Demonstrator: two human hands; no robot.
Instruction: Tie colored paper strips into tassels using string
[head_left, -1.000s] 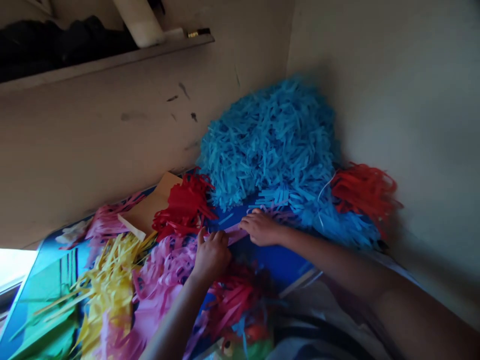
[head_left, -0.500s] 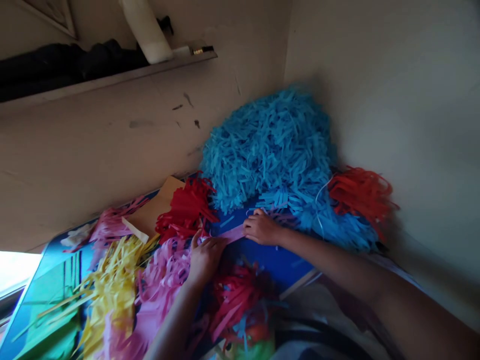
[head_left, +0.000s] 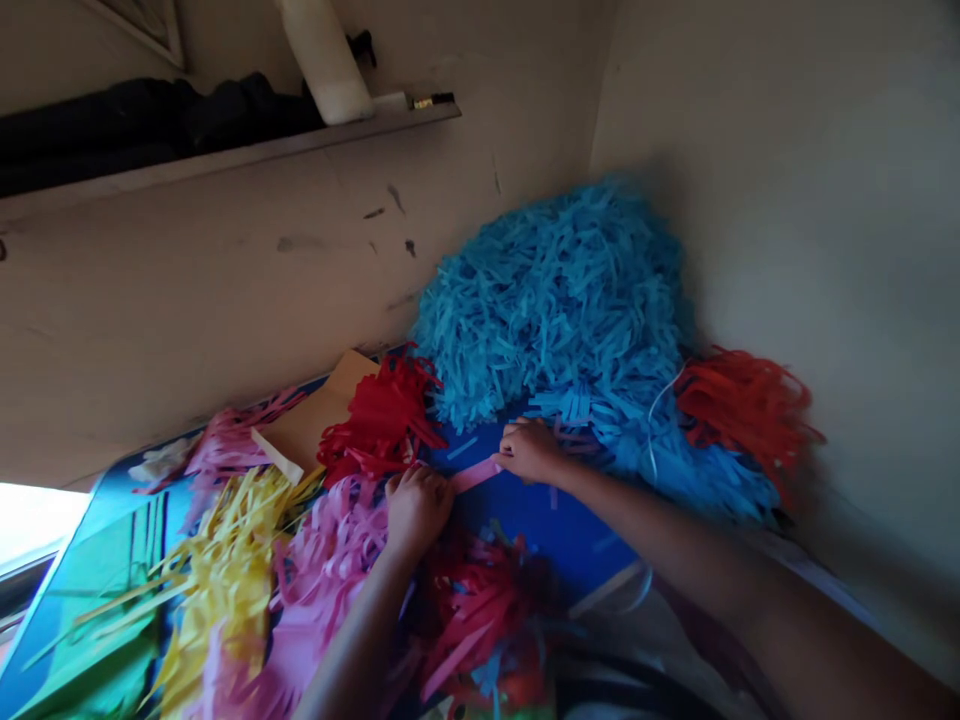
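Note:
My left hand [head_left: 416, 503] and my right hand [head_left: 531, 450] hold the two ends of a pink paper strip [head_left: 474, 474] over a dark blue sheet [head_left: 540, 515]. Both hands have their fingers curled shut on the strip. Just beyond my right hand rises a big mound of light blue fringed paper [head_left: 559, 310]. A red fringe bundle [head_left: 382, 420] lies beside my left hand, with pink fringe [head_left: 330, 550] under my left wrist.
Yellow fringe [head_left: 217, 570] and green paper [head_left: 90, 660] lie at the left. More red fringe [head_left: 746, 405] sits against the right wall, and a red and pink heap [head_left: 480, 620] lies near me. A brown card [head_left: 319, 415] leans by the back wall under a shelf [head_left: 225, 160].
The view has shifted a little, so everything sits slightly further right. My hands stay on the pink strip, with the left thumb now tucked in.

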